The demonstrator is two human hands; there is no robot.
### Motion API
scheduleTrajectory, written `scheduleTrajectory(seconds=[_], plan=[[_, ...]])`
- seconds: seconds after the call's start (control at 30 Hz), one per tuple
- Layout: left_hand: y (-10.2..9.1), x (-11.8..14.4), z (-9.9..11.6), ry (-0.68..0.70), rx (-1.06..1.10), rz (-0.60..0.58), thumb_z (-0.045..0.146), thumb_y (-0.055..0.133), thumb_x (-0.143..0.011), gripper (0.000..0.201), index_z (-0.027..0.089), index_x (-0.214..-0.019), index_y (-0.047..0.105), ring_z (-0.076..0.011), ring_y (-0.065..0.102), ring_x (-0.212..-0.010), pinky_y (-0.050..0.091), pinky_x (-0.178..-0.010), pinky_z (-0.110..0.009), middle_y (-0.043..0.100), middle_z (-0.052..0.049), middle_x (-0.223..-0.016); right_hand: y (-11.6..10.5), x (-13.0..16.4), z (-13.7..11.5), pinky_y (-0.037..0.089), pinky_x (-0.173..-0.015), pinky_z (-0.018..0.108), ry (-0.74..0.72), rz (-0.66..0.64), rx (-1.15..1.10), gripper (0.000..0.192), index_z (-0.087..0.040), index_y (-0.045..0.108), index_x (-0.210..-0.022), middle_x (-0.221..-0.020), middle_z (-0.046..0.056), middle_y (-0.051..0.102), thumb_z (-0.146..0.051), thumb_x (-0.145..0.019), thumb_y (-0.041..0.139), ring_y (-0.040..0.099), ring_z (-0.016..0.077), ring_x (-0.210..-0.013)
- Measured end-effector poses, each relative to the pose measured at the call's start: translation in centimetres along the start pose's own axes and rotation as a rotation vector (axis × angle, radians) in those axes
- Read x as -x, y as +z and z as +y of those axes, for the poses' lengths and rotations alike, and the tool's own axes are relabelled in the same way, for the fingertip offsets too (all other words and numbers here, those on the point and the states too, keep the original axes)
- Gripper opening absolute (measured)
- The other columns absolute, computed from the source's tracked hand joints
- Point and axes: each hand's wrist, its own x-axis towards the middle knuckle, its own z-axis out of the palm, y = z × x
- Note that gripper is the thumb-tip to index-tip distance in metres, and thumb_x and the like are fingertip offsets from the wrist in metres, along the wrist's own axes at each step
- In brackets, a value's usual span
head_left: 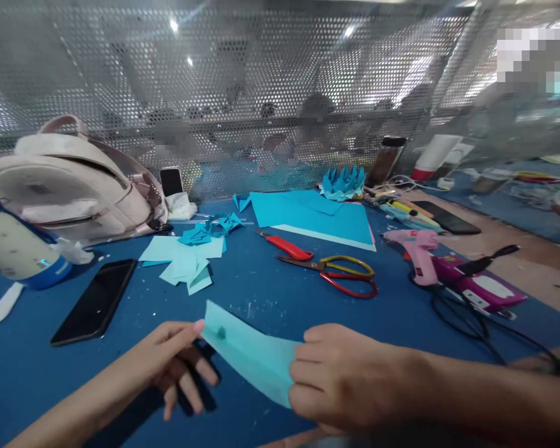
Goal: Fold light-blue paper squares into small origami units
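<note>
Paper strip (249,354), light blue, spans the lower centre of the frame between both hands. Left hand (180,361) pinches its left end with the other fingers spread; right hand (340,376) clamps its right end. Scissors (340,274) lie above, mid-frame, on the blue table (261,292).

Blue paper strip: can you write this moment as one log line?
left hand: pinches strip end | right hand: grips other end | blue paper strip: held above table | scissors: lying beyond

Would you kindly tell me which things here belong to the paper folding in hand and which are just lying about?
In hand: paper strip, held by left hand and right hand; cut paper pieces; blue sheets.

Lying about: phone, backpack, scissors, red knife, glue gun.
</note>
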Motion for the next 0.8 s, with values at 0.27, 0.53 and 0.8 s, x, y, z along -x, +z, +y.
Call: scheduleTrajectory(seconds=[0.27, 0.53, 0.8], plan=[[0.7, -1.3, 1.1, 0.156, 0.109, 0.000, 0.049, 0.064, -0.086, 0.055, 0.012, -0.122, 0.046, -0.0269, 0.075, -0.067, 0.054, -0.043, -0.022, 0.072, -0.009, -0.069, 0.3, -0.9, 0.0, 0.017, -0.052, 0.032, -0.006, -0.009, -0.139, 0.038, -0.020, 0.053, -0.074, -0.062, -0.002, 0.056, -0.056, -0.086, 0.055, 0.046, 0.0149, -0.057], [1.7, -0.9, 4.6, 0.286, -0.060, -0.219, 0.048, 0.059, -0.089, 0.045, 0.012, -0.115, 0.054, -0.0196, 0.073, -0.060, 0.050, -0.045, -0.019, 0.074, -0.009, -0.074, -2.6, -2.7, 3.8, 0.040, -0.071, 0.031, 0.415, 0.055, -0.172, 0.044, -0.016, 0.056, -0.122, -0.106, 0.011, 0.062, -0.049, -0.092, 0.056, 0.057, 0.0235, -0.094], [0.9, -2.6, 7.5, 0.430, -0.351, -0.126, 0.047, 0.056, -0.089, 0.035, 0.014, -0.080, 0.064, -0.0120, 0.056, -0.056, 0.044, -0.053, -0.022, 0.062, 0.000, -0.068, -1.8, -5.1, 7.5, 0.040, -0.068, 0.023, 0.512, 0.138, -0.655, 0.016, -0.015, 0.063, -0.090, -0.085, 0.001, 0.063, -0.030, -0.091, 0.059, 0.057, 0.0144, -0.078]])
